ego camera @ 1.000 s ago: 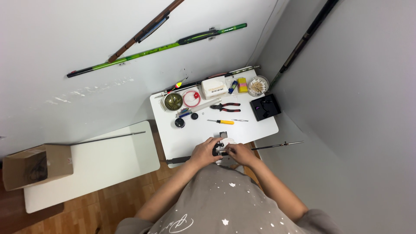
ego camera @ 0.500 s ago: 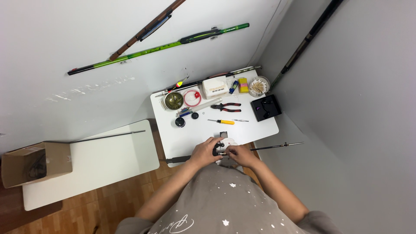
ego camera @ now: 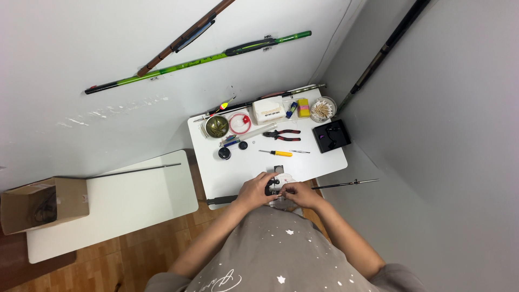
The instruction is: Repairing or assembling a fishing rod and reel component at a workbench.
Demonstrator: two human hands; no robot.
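My left hand (ego camera: 255,190) and my right hand (ego camera: 298,194) meet at the near edge of a small white table (ego camera: 232,173). Between them sits a small black fishing reel (ego camera: 272,187) mounted on a thin dark rod (ego camera: 346,184) that runs along the table's near edge. The left hand grips the reel's left side. The right hand's fingers pinch at its right side, where something pale shows. My fingers hide much of the reel.
On the table lie a yellow-handled screwdriver (ego camera: 275,153), red-handled pliers (ego camera: 282,134), a black tray (ego camera: 331,135), a tub of cotton swabs (ego camera: 323,110), a white box (ego camera: 268,111) and a round tin (ego camera: 216,126). A lower white bench (ego camera: 113,205) stands left with a cardboard box (ego camera: 40,203). Rods hang on the wall.
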